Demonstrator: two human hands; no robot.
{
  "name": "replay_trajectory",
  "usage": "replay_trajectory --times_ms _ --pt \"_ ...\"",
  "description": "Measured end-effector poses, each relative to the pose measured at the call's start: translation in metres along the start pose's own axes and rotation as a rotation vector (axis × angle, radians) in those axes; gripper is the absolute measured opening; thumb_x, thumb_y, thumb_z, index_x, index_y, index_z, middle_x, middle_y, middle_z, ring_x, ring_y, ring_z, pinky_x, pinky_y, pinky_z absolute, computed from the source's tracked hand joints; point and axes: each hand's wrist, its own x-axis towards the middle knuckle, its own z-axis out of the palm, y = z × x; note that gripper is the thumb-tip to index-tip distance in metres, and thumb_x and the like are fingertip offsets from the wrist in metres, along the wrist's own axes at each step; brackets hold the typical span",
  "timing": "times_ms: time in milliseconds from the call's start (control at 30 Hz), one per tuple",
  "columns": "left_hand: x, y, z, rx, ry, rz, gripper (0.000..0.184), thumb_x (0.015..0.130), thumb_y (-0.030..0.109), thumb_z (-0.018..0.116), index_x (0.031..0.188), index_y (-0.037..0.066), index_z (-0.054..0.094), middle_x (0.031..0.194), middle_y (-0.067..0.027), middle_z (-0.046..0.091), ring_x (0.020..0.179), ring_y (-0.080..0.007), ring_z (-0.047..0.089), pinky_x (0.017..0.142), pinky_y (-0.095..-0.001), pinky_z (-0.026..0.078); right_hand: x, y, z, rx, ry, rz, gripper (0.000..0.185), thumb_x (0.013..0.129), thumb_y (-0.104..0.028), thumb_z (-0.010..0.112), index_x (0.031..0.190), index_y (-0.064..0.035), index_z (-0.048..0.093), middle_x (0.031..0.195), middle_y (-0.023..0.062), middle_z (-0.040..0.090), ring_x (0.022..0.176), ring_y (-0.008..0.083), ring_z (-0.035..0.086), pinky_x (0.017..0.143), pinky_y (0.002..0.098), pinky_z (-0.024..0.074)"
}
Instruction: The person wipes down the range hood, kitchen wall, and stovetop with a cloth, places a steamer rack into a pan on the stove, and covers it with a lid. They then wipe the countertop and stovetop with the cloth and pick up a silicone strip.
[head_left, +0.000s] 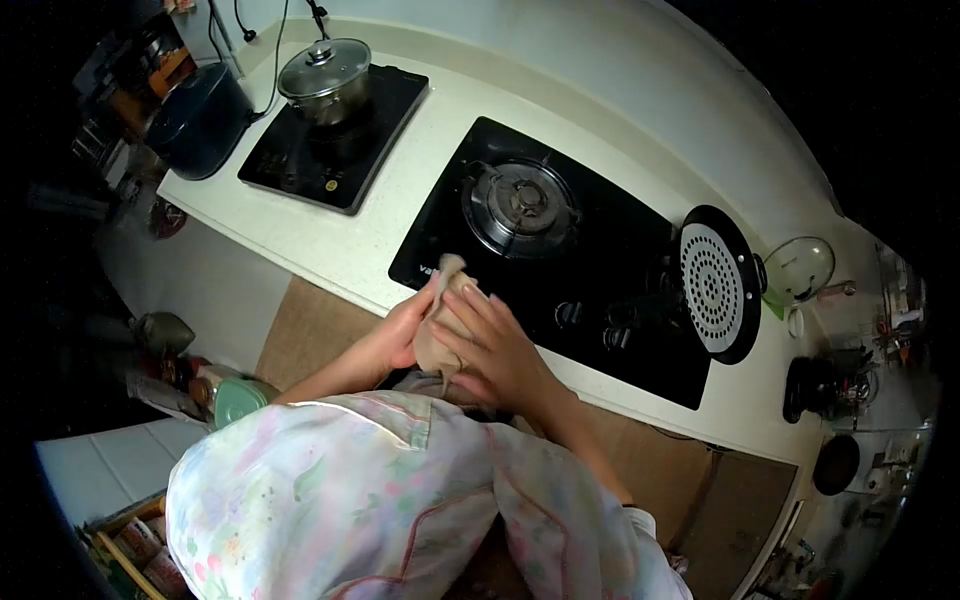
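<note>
A beige cloth [437, 352] is held bunched between my two hands, just in front of the counter edge. My left hand [403, 325] grips it from the left side, thumb up along the cloth. From the right, my right hand [497, 350] lies over the cloth with its fingers pressed against it. One crumpled corner of the cloth sticks up above the fingers. Right behind my hands is the black gas stove [620, 270], whose burner [525, 205] holds no pan.
A lidded glass pot [330, 95] stands on an induction cooker [290, 165] at the back left, beside a dark blue appliance [200, 120]. To the right, a perforated steamer plate sits in a black pan [715, 285]. A glass lid [800, 268] leans beyond it.
</note>
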Motion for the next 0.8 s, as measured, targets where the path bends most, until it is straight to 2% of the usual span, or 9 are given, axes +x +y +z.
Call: replay_trajectory --times_ms 100,267,433,467,533,600,667,767,800 --pt "0.0 0.002 0.002 -0.169 -0.141 -0.014 0.062 0.099 0.058 0.042 0.136 0.01 0.05 0.133 -0.0092 0.056 0.119 -0.0266 0.057 0.104 -0.0443 0.046 0.003 0.009 0.009 -0.151 -0.055 -0.032 0.065 0.074 -0.024 0.076 0.136 -0.0192 0.055 0.154 0.0138 0.035 0.144 0.0371 0.028 0.113 0.0564 0.0264" --pt "-0.01 0.013 0.01 0.107 0.053 0.275 0.046 0.101 0.036 0.049 0.138 0.009 0.045 0.135 -0.0129 0.054 0.122 -0.0276 0.055 0.102 -0.045 0.047 -0.019 0.015 0.021 0.024 0.242 0.282 0.045 0.086 -0.017 0.069 0.13 -0.0131 0.059 0.146 0.013 0.045 0.136 0.0317 0.041 0.108 0.0443 0.0384" --pt "-0.017 0.016 0.038 0.462 -0.193 0.286 0.05 0.098 0.011 0.056 0.144 0.007 0.038 0.139 -0.0113 0.05 0.126 -0.0236 0.052 0.104 -0.0384 0.045 -0.045 0.029 0.056 1.261 0.448 0.894 0.041 0.105 -0.031 0.045 0.132 -0.0009 0.052 0.132 0.0111 0.056 0.123 0.0212 0.054 0.101 0.0378 0.0463" --pt "-0.016 0.014 0.046 0.834 -0.244 0.379 0.051 0.096 0.007 0.057 0.144 0.006 0.039 0.139 -0.0089 0.05 0.127 -0.0207 0.051 0.105 -0.0357 0.043 -0.048 0.032 0.065 1.495 0.593 0.964 0.044 0.105 -0.035 0.044 0.133 -0.0013 0.051 0.129 0.0116 0.057 0.12 0.0218 0.056 0.1 0.038 0.047" --pt "-0.004 0.003 0.053 1.13 -0.454 0.427 0.043 0.096 0.01 0.057 0.138 0.006 0.049 0.141 -0.0109 0.051 0.13 -0.0237 0.049 0.108 -0.037 0.04 -0.036 0.007 0.046 1.685 0.733 1.012 0.054 0.103 -0.048 0.042 0.134 -0.0042 0.048 0.123 0.0129 0.06 0.114 0.0238 0.059 0.097 0.0385 0.0485" --pt "0.008 -0.006 0.062 1.189 -0.6 0.467 0.038 0.096 0.012 0.057 0.134 0.007 0.053 0.142 -0.0129 0.051 0.132 -0.0269 0.047 0.11 -0.038 0.037 -0.072 0.036 0.078 1.267 0.667 0.912 0.06 0.102 -0.055 0.035 0.13 -0.0042 0.049 0.116 0.0132 0.062 0.106 0.0239 0.062 0.091 0.0383 0.0524" --pt "0.017 -0.02 0.059 1.115 -0.657 0.467 0.038 0.095 0.008 0.055 0.133 0.007 0.056 0.143 -0.0134 0.049 0.132 -0.0268 0.048 0.109 -0.0367 0.037 -0.059 0.027 0.071 1.863 0.946 0.86 0.068 0.101 -0.061 0.031 0.134 -0.0035 0.046 0.121 0.0151 0.06 0.107 0.0271 0.062 0.093 0.0404 0.0523" --pt "0.013 -0.02 0.071 1.181 -0.747 0.458 0.039 0.093 0.007 0.054 0.132 0.009 0.057 0.145 -0.0149 0.047 0.133 -0.0288 0.047 0.11 -0.0372 0.036 -0.084 0.036 0.073 1.47 0.94 0.845 0.072 0.1 -0.063 0.031 0.138 -0.0041 0.044 0.129 0.0151 0.056 0.113 0.0303 0.058 0.097 0.0414 0.0496" --pt "0.008 -0.016 0.075 1.256 -0.757 0.497 0.04 0.091 0.006 0.054 0.131 0.008 0.056 0.146 -0.0164 0.045 0.135 -0.0298 0.044 0.11 -0.0393 0.036 -0.069 0.027 0.053 1.834 1.079 0.775 0.072 0.1 -0.064 0.031 0.137 -0.0036 0.045 0.126 0.0161 0.058 0.109 0.0289 0.059 0.095 0.0396 0.0501"
